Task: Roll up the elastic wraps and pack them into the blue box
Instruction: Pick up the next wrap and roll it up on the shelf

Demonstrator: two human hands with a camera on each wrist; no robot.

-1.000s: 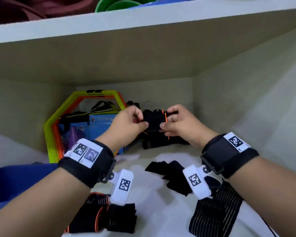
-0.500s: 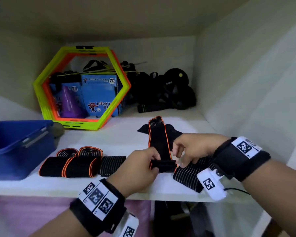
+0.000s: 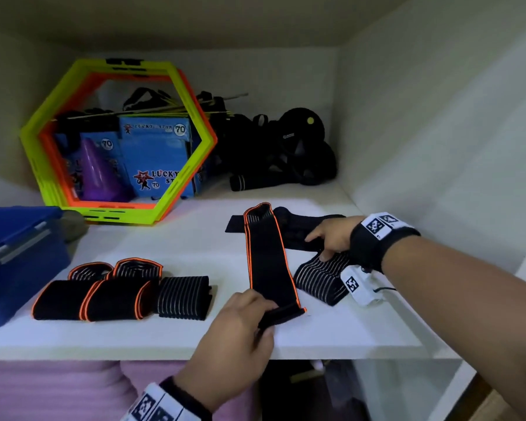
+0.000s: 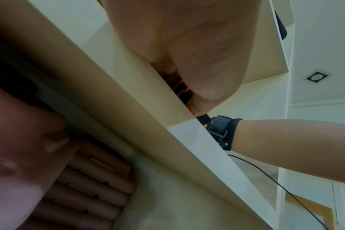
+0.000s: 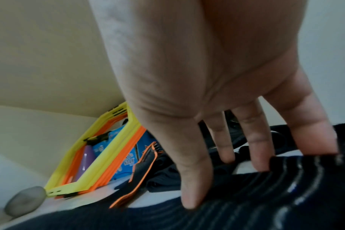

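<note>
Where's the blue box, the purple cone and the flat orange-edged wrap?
blue box (image 3: 19,265), head view, its front wall.
purple cone (image 3: 96,171), head view, middle of its side.
orange-edged wrap (image 3: 266,253), head view, middle of the flat strip.

The orange-edged wrap (image 3: 268,256), held up between both hands a second ago, now lies flat along the shelf (image 3: 179,338). The left hand (image 3: 234,338) pinches its near end at the shelf edge. The right hand (image 3: 331,238) has let go and presses the striped wrap (image 3: 319,278) beside it.
</note>
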